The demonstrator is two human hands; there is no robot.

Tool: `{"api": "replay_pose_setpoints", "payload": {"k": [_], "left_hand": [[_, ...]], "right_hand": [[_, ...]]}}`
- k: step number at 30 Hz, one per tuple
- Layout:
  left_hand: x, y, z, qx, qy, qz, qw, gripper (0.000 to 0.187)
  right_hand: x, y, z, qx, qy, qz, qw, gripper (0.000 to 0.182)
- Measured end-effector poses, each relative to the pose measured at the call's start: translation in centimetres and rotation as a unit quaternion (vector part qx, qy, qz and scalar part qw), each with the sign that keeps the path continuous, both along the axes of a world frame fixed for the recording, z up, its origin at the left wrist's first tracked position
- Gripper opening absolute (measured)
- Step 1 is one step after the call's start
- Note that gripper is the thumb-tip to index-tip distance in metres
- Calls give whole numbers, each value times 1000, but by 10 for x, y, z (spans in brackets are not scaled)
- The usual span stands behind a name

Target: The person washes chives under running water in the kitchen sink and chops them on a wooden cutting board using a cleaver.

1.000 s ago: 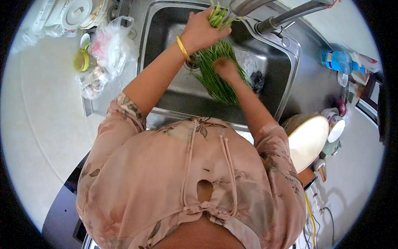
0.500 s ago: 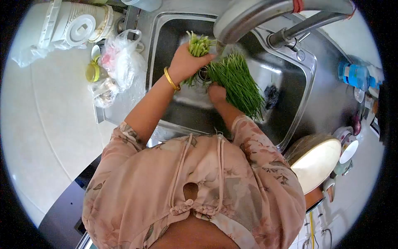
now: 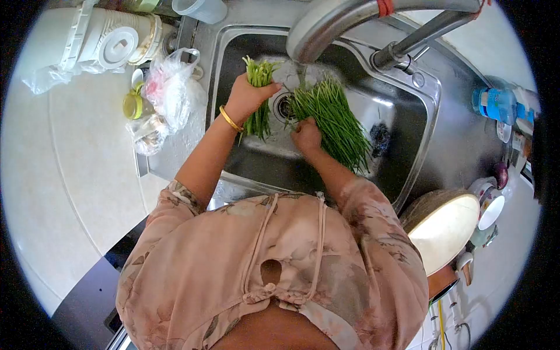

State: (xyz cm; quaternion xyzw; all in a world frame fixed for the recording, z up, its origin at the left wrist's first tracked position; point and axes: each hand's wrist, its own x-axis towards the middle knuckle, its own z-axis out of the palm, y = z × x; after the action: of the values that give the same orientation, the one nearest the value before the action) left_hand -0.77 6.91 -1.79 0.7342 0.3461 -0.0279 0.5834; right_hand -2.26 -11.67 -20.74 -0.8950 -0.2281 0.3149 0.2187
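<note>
My left hand (image 3: 247,99) is wrapped round a bunch of pale-ended green stalks (image 3: 256,125) above the left part of the steel sink (image 3: 224,81). Nearer the middle, my right hand (image 3: 307,135) is closed at the left edge of a larger pile of long green stalks (image 3: 335,125), its fingertips partly hidden. That pile lies slanting in the sink, right of the round drain (image 3: 284,107). Water runs from the faucet (image 3: 300,49) just beyond the pile's far end.
Left of the sink sit plastic bags (image 3: 175,87), a yellow-green jar (image 3: 135,105) and white tubs (image 3: 116,46). A large round bowl (image 3: 446,227) stands at the right, with blue-labelled bottles (image 3: 494,105) farther back. A dark scrubber (image 3: 380,133) lies in the sink.
My left hand has moved left with its bunch, away from the pile, uncovering the drain. My right hand has shifted slightly, and more of it shows beside the pile.
</note>
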Motion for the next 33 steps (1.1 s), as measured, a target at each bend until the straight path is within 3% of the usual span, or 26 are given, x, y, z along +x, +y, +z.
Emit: {"api": "replay_pose_setpoints", "payload": {"k": [3, 4, 7, 16, 20, 22, 25, 26, 28, 29, 30, 32, 33], "left_hand": [[-6, 2, -4, -41, 7, -16, 999, 18], [-8, -2, -2, -79, 0, -21, 997, 19], [-7, -20, 11, -166, -35, -70, 983, 27], [-2, -62, 45, -342, -163, -105, 920, 33], [-1, -80, 69, -281, -209, -131, 927, 34], [3, -80, 73, -256, -206, -174, 928, 35], [18, -81, 66, 16, -212, -223, 951, 40], [20, -83, 74, 305, -171, -276, 895, 51], [34, -78, 46, 430, -94, -329, 836, 61], [41, -74, 24, 422, -122, -337, 832, 64], [35, -79, 31, 512, -107, -304, 796, 68], [30, -92, 45, 491, 14, -451, 746, 52], [27, -83, 38, 316, -86, -485, 811, 35]], "right_hand": [[23, -9, 35, 170, 27, -136, 976, 24], [31, -10, 66, 261, 19, -167, 951, 18], [47, -8, 128, 371, 59, -198, 905, 16], [41, -17, 231, 427, -96, -151, 886, 15], [36, -35, 249, 423, -103, -126, 891, 16], [29, -44, 250, 460, -72, -166, 869, 20], [8, -71, 266, 429, -105, -201, 874, 22], [-1, -82, 272, 402, -127, -215, 881, 22], [-24, -107, 263, 346, -156, -156, 912, 23], [-37, -129, 261, 305, -175, -145, 925, 23], [-47, -146, 265, 295, -157, -173, 927, 23], [-90, -181, 268, 282, -95, -231, 926, 24], [-112, -203, 267, 262, -97, -259, 924, 24]]}}
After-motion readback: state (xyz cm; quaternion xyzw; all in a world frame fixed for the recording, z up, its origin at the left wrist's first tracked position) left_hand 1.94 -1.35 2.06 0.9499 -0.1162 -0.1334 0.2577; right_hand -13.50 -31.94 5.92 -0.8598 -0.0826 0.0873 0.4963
